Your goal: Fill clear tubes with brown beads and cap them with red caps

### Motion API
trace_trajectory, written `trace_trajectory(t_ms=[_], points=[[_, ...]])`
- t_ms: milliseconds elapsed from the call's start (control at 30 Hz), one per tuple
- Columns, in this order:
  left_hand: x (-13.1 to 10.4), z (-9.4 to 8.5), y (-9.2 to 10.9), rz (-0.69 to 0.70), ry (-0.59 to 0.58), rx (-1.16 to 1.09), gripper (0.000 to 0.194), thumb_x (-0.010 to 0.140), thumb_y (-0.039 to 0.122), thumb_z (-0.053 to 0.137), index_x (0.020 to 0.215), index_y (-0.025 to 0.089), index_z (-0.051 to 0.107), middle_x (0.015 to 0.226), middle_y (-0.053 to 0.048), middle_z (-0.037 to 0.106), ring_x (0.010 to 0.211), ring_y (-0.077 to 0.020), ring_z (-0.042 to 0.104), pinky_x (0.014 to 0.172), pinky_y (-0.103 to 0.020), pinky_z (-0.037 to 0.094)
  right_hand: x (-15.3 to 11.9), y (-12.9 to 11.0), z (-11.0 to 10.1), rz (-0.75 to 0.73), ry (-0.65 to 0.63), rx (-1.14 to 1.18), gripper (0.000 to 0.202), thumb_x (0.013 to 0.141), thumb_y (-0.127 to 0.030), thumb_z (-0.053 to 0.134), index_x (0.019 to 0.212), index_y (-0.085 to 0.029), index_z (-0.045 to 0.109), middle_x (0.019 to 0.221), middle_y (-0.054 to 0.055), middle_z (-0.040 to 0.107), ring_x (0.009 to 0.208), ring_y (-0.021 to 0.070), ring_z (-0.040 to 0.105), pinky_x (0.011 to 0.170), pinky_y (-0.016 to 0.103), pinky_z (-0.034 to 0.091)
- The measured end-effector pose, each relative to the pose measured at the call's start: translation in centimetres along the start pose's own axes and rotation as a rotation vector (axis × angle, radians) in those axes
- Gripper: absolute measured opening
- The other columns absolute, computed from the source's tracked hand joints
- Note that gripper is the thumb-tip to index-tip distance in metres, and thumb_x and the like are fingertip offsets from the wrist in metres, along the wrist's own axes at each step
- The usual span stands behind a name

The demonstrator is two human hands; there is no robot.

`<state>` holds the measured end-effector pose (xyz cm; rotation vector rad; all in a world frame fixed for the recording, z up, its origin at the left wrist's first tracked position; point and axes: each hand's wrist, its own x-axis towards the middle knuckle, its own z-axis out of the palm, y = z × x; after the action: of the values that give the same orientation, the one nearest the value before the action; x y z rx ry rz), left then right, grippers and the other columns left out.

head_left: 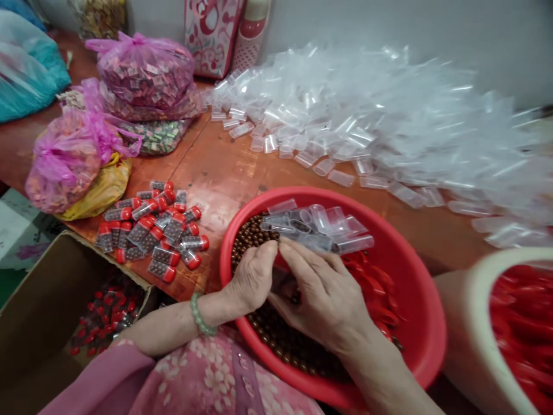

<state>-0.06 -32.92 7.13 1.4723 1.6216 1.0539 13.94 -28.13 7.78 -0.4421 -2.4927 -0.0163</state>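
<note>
Over the red basin point(425, 323), both hands meet above many round brown beads point(298, 360). My left hand point(253, 279), with a green bead bracelet point(201, 314) at the wrist, is closed, and most of its fingers are hidden. My right hand point(324, 291) curls in from the other side, its fingertips by my left thumb. Between the hands is what looks like a clear plastic tube point(284, 281) with dark beads by it, partly covered by the right fingers. Several loose clear tubes point(319, 219) lie on the beads just beyond. Red plastic caps point(378, 288) fill the basin's right side.
A big heap of clear tubes point(367, 115) spreads across the table's back. Bead-filled tubes with red caps point(159, 227) lie left of the basin. A cardboard box point(38, 294) holds more. Pink bags point(144, 75) stand behind. At right, a pale tub point(479, 311) contains red pieces.
</note>
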Motion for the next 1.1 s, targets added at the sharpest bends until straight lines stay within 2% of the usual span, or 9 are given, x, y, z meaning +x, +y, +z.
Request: trace_trajectory(t_ms=[100, 200, 300, 367, 433, 567, 667, 867, 1100], points=[[-0.9, -3.7, 0.5, 0.018, 0.038, -0.133, 0.042, 0.096, 0.028, 0.018, 0.084, 0.019, 0.058, 0.066, -0.003, 0.06, 0.061, -0.0156, 0.059, 0.064, -0.029, 0.053, 0.1, 0.1, -0.6, 0.122, 0.041, 0.135, 0.095, 0.08, -0.028, 0.072, 0.154, -0.017, 0.014, 0.143, 0.026, 0.042, 0.122, 0.0376, 0.055, 0.086, 0.049, 0.055], [-1.8, -7.3, 0.7, 0.049, 0.218, -0.278, 0.049, 0.098, 0.035, 0.016, 0.086, 0.018, 0.06, 0.067, -0.003, 0.061, 0.057, -0.0147, 0.057, 0.057, -0.028, 0.049, 0.1, 0.6, -1.3, 0.294, 0.098, 0.15, 0.098, 0.077, -0.029, 0.076, 0.154, -0.027, 0.016, 0.141, 0.019, 0.047, 0.114, 0.033, 0.061, 0.088, 0.047, 0.056], [-1.9, -9.8, -0.7, 0.22, 0.232, 0.116, 0.041, 0.097, 0.033, 0.03, 0.084, 0.016, 0.065, 0.076, -0.005, 0.068, 0.07, -0.0163, 0.063, 0.07, -0.03, 0.05, -0.4, 1.6, -1.7, 0.372, 0.123, 0.119, 0.075, 0.081, -0.026, 0.073, 0.146, -0.028, 0.035, 0.13, 0.015, 0.058, 0.098, 0.0267, 0.068, 0.086, 0.042, 0.056], [-1.5, -10.9, -2.7, 0.312, 0.407, 0.432, 0.036, 0.094, 0.034, 0.038, 0.087, 0.014, 0.067, 0.087, -0.007, 0.07, 0.084, -0.0199, 0.064, 0.079, -0.034, 0.048, -1.0, 2.4, -2.0, 0.434, 0.083, 0.124, 0.047, 0.086, -0.025, 0.066, 0.13, -0.024, 0.054, 0.115, 0.011, 0.067, 0.093, 0.0242, 0.069, 0.083, 0.039, 0.056], [-1.1, -12.0, -5.2, 0.224, 0.535, 0.541, 0.041, 0.098, 0.031, 0.029, 0.094, 0.015, 0.066, 0.089, -0.006, 0.069, 0.085, -0.0181, 0.063, 0.077, -0.033, 0.047, -1.9, 3.0, -2.5, 0.524, -0.04, 0.15, 0.022, 0.09, -0.024, 0.059, 0.112, -0.021, 0.063, 0.098, 0.008, 0.071, 0.087, 0.0225, 0.069, 0.078, 0.035, 0.056], [-0.5, -13.7, -9.3, 0.076, 0.436, 0.816, 0.028, 0.096, 0.034, 0.041, 0.088, 0.018, 0.062, 0.082, -0.001, 0.063, 0.098, -0.021, 0.061, 0.083, -0.035, 0.04, -3.4, 3.4, -3.8, 0.635, -0.439, 0.259, 0.012, 0.093, -0.021, 0.052, 0.09, -0.02, 0.064, 0.082, 0.003, 0.07, 0.075, 0.0181, 0.067, 0.069, 0.03, 0.051], [-0.3, -14.7, -10.5, 0.044, 0.431, 0.836, 0.019, 0.093, 0.032, 0.046, 0.092, 0.02, 0.06, 0.088, -0.001, 0.063, 0.109, -0.027, 0.055, 0.089, -0.044, 0.036, -4.0, 3.2, -4.1, 0.683, -0.591, 0.267, 0.009, 0.092, -0.02, 0.053, 0.094, -0.019, 0.062, 0.085, 0.002, 0.069, 0.077, 0.0178, 0.067, 0.07, 0.03, 0.05], [-0.3, -14.0, -8.4, 0.051, 0.379, 0.706, 0.03, 0.094, 0.03, 0.043, 0.12, 0.024, 0.056, 0.116, -0.001, 0.064, 0.131, -0.0357, 0.038, 0.097, -0.057, 0.027, -4.5, 3.0, -3.2, 0.595, -0.71, 0.194, 0.022, 0.091, -0.015, 0.049, 0.108, -0.02, 0.063, 0.105, 0.007, 0.062, 0.081, 0.0174, 0.065, 0.073, 0.031, 0.05], [0.2, -7.0, -2.7, 0.458, 0.221, 0.525, 0.017, 0.088, 0.017, 0.056, 0.104, 0.018, 0.062, 0.101, -0.006, 0.069, 0.095, -0.0213, 0.061, 0.089, -0.041, 0.049, -1.6, 3.5, -2.8, 0.64, -0.618, -0.091, 0.01, 0.093, -0.026, 0.052, 0.093, -0.018, 0.059, 0.09, 0.006, 0.061, 0.072, 0.0186, 0.06, 0.059, 0.03, 0.042]])
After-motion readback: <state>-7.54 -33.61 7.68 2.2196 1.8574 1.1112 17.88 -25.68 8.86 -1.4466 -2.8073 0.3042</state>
